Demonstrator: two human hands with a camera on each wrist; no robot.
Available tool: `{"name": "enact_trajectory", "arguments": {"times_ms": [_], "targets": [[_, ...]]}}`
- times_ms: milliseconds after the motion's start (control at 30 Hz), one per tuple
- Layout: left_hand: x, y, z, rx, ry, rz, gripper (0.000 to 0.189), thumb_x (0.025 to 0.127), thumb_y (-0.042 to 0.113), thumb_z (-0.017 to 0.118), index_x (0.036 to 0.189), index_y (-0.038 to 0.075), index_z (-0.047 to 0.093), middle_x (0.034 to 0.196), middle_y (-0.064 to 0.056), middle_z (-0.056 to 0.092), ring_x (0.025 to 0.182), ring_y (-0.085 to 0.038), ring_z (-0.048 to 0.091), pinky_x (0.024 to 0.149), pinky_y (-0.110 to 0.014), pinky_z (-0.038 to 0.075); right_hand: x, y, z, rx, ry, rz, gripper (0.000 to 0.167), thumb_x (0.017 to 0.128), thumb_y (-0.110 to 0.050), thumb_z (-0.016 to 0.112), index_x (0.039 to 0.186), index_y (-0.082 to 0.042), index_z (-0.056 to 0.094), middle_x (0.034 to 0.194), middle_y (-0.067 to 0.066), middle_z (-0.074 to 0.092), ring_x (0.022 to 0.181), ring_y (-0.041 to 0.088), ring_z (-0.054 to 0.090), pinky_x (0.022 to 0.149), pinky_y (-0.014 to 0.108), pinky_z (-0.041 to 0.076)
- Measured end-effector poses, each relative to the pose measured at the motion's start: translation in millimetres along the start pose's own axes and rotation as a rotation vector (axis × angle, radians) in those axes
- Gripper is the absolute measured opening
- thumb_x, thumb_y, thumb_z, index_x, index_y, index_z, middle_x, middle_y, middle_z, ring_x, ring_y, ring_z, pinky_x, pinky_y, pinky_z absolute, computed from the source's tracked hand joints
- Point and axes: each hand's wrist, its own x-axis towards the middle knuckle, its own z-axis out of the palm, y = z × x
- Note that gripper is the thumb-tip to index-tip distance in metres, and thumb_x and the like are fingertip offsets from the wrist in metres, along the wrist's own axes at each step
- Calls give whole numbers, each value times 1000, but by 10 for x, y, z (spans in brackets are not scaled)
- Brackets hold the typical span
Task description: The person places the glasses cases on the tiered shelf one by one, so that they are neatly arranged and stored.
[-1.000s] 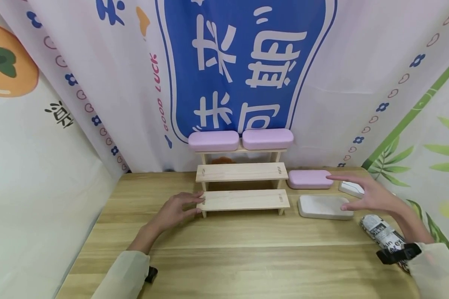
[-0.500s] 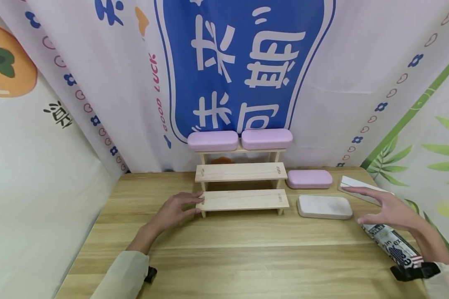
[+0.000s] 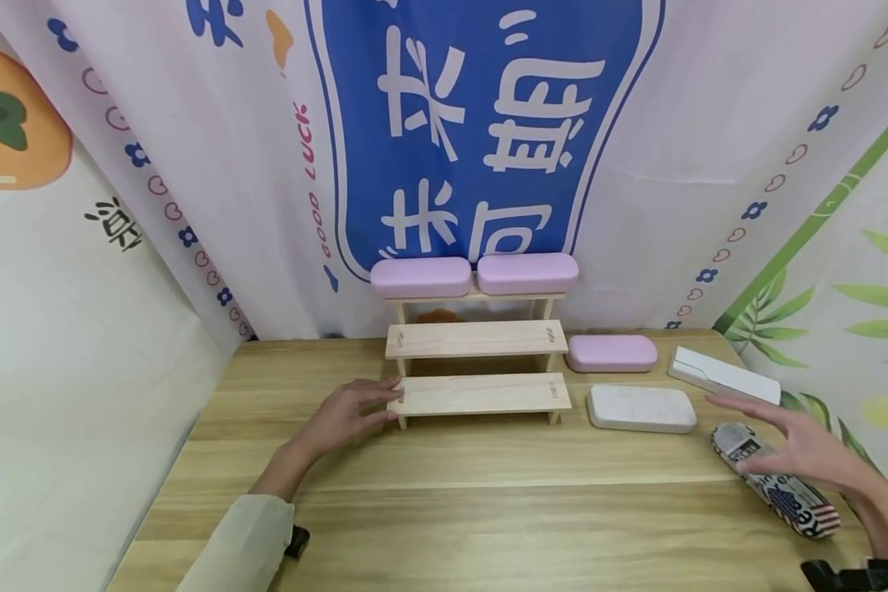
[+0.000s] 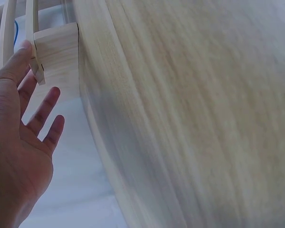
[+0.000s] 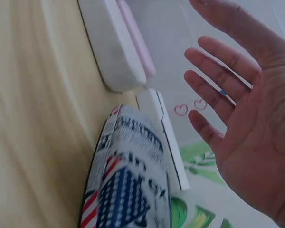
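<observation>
With thumb and finger, my left hand (image 3: pixel 344 418) pinches the left end of the lowest board of a three-tier wooden display rack (image 3: pixel 481 395). The left wrist view shows that board end (image 4: pixel 35 66) between thumb and finger, the other fingers spread. My right hand (image 3: pixel 814 448), fingers apart and holding nothing, hovers over a newspaper-print glasses case (image 3: pixel 780 497) on the table's right side. In the right wrist view the palm faces this printed case (image 5: pixel 128 175) without touching it. Two pink glasses cases (image 3: pixel 422 278) (image 3: pixel 528 274) lie side by side on the top tier.
Right of the rack lie a third pink case (image 3: pixel 612 353), a pale grey-white case (image 3: pixel 642 409) and a slim white case (image 3: pixel 723 376). Printed curtains (image 3: pixel 659 214) hang along the back and sides of the wooden table (image 3: pixel 451 510).
My right hand has drawn back from above the pink and grey-white cases, moving right and nearer, over the printed case. The left hand has stayed on the rack.
</observation>
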Motion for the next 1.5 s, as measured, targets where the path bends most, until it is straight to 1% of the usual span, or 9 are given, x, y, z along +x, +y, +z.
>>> {"name": "enact_trajectory", "arguments": {"times_ms": [100,200,300,467,700,1000,1233,1400,1500], "targets": [[2,-7,-8,2,2,2,39,96,20,80,133,10,74,149,-5,62,131,-33,64,110,-54,52,-66,44,33,10,-1,16,91,74,-14,94,156,-18,55,158,-25,47,131,-20,34,95,59,52],[2,-15,-11,0,0,-1,38,97,21,80,133,10,74,150,-4,62,131,-32,64,111,-53,52,-134,96,65,25,-3,38,91,76,-14,93,157,-19,53,157,-28,46,133,-20,32,101,40,49],[0,-19,-9,-2,-5,-5,38,97,21,79,133,11,74,150,-4,61,132,-32,64,111,-53,52,-211,152,81,17,-11,50,90,77,-14,93,158,-19,52,157,-24,49,133,-21,32,89,18,39],[0,-11,-5,-2,-8,-11,38,97,21,80,133,12,74,150,-4,61,132,-32,64,111,-53,52,-342,231,120,0,4,68,90,76,-16,95,156,-21,54,154,-25,51,125,-21,36,88,41,53],[6,-27,-2,3,-4,-8,39,98,23,79,135,13,73,151,-2,61,132,-32,63,111,-54,52,-498,375,183,3,35,74,95,75,-12,94,159,-16,50,153,-34,44,125,-21,34,81,21,44],[10,-32,12,-5,-2,-17,39,97,23,80,134,13,74,151,-2,61,132,-32,64,111,-54,52,-613,418,268,-6,68,72,98,73,-12,96,159,-13,49,155,-39,35,125,-26,27,80,48,54],[8,-18,6,-2,-3,-27,40,96,22,80,134,13,74,151,-1,60,132,-32,64,111,-54,52,-649,453,337,-7,98,40,99,71,-11,98,157,-9,50,168,-20,35,132,-23,28,81,15,37],[9,-16,10,0,-3,-23,40,96,22,80,134,13,74,151,-2,60,132,-32,64,111,-54,52,-659,475,355,-9,118,36,101,70,-13,99,157,-10,50,169,-19,36,135,-22,27,85,10,29],[10,-19,10,-2,-3,-24,40,96,22,80,134,13,74,151,-2,61,132,-32,63,112,-54,52,-665,488,344,-23,119,48,100,70,-13,99,157,-10,50,166,-25,36,132,-23,28,83,14,35]]}}
